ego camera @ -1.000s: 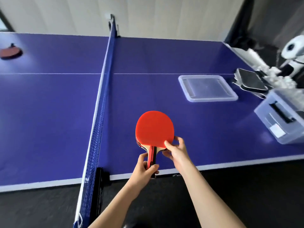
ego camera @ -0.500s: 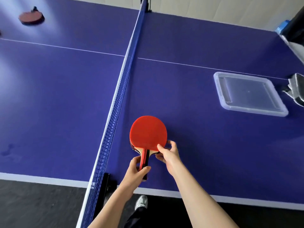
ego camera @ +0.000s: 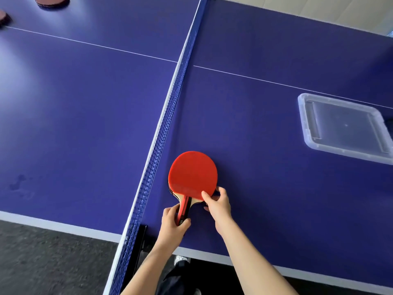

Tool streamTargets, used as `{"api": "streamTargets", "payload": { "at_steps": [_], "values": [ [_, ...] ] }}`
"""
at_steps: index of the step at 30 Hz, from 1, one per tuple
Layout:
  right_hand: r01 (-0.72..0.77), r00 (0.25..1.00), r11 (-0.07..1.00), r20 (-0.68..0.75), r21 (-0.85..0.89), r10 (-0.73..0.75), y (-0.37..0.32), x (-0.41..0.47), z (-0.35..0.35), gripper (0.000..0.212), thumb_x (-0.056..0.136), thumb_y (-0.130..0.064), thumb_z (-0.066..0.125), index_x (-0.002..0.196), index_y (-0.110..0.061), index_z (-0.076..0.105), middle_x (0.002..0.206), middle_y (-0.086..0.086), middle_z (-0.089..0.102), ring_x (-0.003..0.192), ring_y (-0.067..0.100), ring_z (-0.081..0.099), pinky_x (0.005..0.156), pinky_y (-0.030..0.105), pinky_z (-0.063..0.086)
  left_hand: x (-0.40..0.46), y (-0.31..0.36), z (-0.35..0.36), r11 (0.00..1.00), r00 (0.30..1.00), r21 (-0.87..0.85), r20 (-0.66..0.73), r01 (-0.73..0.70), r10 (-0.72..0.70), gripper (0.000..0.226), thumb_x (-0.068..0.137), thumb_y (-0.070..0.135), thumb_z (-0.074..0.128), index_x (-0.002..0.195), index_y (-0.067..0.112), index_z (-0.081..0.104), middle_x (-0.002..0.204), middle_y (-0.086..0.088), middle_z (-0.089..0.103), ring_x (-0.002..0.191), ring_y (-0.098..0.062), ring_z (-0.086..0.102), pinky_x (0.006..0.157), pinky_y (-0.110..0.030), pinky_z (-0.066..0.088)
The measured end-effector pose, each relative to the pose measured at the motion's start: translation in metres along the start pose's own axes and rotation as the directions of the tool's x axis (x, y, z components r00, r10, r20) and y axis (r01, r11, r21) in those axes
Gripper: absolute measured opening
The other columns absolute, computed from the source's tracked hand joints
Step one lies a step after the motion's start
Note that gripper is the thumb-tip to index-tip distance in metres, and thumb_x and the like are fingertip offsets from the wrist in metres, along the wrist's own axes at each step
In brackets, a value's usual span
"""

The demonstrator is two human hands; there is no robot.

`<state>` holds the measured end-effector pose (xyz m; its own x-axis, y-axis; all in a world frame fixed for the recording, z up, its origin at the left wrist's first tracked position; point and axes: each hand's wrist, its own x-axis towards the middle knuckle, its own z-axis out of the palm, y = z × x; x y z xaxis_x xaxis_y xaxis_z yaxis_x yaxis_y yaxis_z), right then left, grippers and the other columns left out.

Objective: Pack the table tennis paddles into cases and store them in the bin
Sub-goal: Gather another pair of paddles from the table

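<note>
— Where is the paddle held?

— Just right of the net, low over the surface. The handle is gripped by the left hand at 6 o'clock; the blade edge is pinched by the right hand.

— Its long axis?

— Run from 6 to 12 — the lid lies toward 2 o'clock, nearer the right hand.

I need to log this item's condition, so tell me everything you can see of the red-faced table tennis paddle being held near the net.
The red-faced table tennis paddle has a round, smooth red rubber face, pale wood at the neck and a red-and-black striped handle. Dark edges beneath suggest a second paddle stacked under it. It lies face up, low over the blue table, right of the net. The left hand grips the handle; the right hand pinches the blade's lower edge.
</note>
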<state>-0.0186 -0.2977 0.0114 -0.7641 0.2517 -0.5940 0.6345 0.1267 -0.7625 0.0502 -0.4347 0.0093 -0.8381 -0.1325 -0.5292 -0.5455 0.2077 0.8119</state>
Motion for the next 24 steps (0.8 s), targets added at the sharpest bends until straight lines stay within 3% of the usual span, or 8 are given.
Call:
{"api": "streamTargets", "payload": {
  "at_steps": [2, 4, 9, 11, 14, 17, 20, 24],
  "values": [
    [0.013, 1.0, 0.999, -0.005, -0.03, -0.013, 0.0, -0.001, 0.0, 0.049, 0.083, -0.026, 0.071, 0.126, -0.015, 0.051, 0.113, 0.008, 0.06, 0.095, 0.021, 0.063, 0.078, 0.037, 0.058, -0.002, 0.002, 0.003, 1.0, 1.0, 0.022, -0.019, -0.011, 0.011, 0.029, 0.087, 0.006, 0.062, 0.106, 0.026, 0.053, 0.106, -0.002, 0.041, 0.083, -0.016, 0.051, 0.075, -0.03, 0.05],
    [0.013, 1.0, 1.0, 0.008, -0.017, -0.013, 0.0, -0.002, 0.0, 0.049, 0.083, -0.025, 0.071, 0.127, -0.014, 0.05, 0.115, 0.009, 0.059, 0.097, 0.022, 0.063, 0.074, 0.032, 0.059, -0.003, 0.002, 0.004, 0.998, 0.998, 0.06, -0.049, -0.027, 0.03, 0.027, 0.086, 0.008, 0.064, 0.106, 0.025, 0.054, 0.104, -0.001, 0.042, 0.088, -0.014, 0.051, 0.074, -0.017, 0.042],
    [0.048, 0.998, 0.998, 0.044, -0.042, -0.046, 0.005, -0.007, -0.004, 0.054, 0.082, -0.023, 0.072, 0.129, -0.013, 0.049, 0.109, 0.005, 0.061, 0.099, 0.019, 0.062, 0.089, 0.043, 0.054, -0.008, -0.001, 0.003, 0.987, 0.991, 0.155, -0.116, -0.046, 0.065, 0.032, 0.083, 0.012, 0.07, 0.113, 0.016, 0.059, 0.104, 0.001, 0.045, 0.1, -0.015, 0.047, 0.082, -0.018, 0.036],
    [0.07, 0.996, 0.996, 0.053, -0.062, -0.067, 0.009, -0.011, -0.009, 0.055, 0.082, -0.023, 0.072, 0.131, -0.015, 0.048, 0.105, 0.002, 0.061, 0.093, 0.014, 0.062, 0.088, 0.039, 0.054, -0.01, -0.003, 0.002, 0.981, 0.988, 0.191, -0.134, -0.046, 0.072, 0.04, 0.081, 0.015, 0.073, 0.118, 0.014, 0.058, 0.108, 0.0, 0.045, 0.105, -0.017, 0.046, 0.091, -0.024, 0.039],
    [0.137, 0.99, 0.978, 0.043, -0.156, -0.132, 0.011, -0.017, -0.02, 0.057, 0.083, -0.026, 0.072, 0.133, -0.017, 0.045, 0.112, 0.002, 0.056, 0.084, 0.005, 0.057, 0.072, 0.019, 0.047, -0.016, -0.002, 0.0, 0.947, 0.978, 0.316, -0.174, -0.052, 0.112, 0.065, 0.08, 0.026, 0.077, 0.135, 0.009, 0.047, 0.125, -0.005, 0.045, 0.119, -0.022, 0.041, 0.103, -0.032, 0.036],
    [0.223, 0.974, 0.932, 0.04, -0.284, -0.221, 0.011, -0.022, -0.038, 0.058, 0.085, -0.026, 0.07, 0.135, -0.017, 0.043, 0.119, 0.002, 0.049, 0.097, 0.01, 0.055, 0.077, 0.018, 0.041, -0.024, 0.008, 0.0, 0.806, 0.935, 0.569, -0.174, -0.162, 0.31, 0.073, 0.081, 0.039, 0.073, 0.141, 0.009, 0.043, 0.139, -0.007, 0.043, 0.128, -0.026, 0.041, 0.101, -0.038, 0.037],
    [0.312, 0.946, 0.854, 0.051, -0.415, -0.321, 0.006, -0.029, -0.066, 0.057, 0.088, -0.028, 0.066, 0.138, -0.017, 0.039, 0.131, 0.0, 0.042, 0.115, 0.01, 0.046, 0.089, 0.021, 0.04, -0.027, 0.026, 0.006, 0.603, 0.862, 0.723, -0.023, -0.336, 0.506, 0.07, 0.084, 0.046, 0.067, 0.141, 0.011, 0.044, 0.145, -0.004, 0.043, 0.134, -0.027, 0.041, 0.106, -0.041, 0.036],
    [0.378, 0.904, 0.69, 0.087, -0.617, -0.418, -0.006, -0.033, -0.111, 0.058, 0.093, -0.034, 0.057, 0.143, -0.017, 0.033, 0.143, 0.001, 0.036, 0.13, 0.018, 0.039, 0.103, 0.033, 0.04, -0.011, 0.062, 0.024, 0.346, 0.829, 0.816, 0.263, -0.464, 0.493, 0.073, 0.093, 0.057, 0.046, 0.15, 0.015, 0.029, 0.158, -0.001, 0.024, 0.148, -0.02, 0.018, 0.119, -0.037, 0.018]
  ]
}}
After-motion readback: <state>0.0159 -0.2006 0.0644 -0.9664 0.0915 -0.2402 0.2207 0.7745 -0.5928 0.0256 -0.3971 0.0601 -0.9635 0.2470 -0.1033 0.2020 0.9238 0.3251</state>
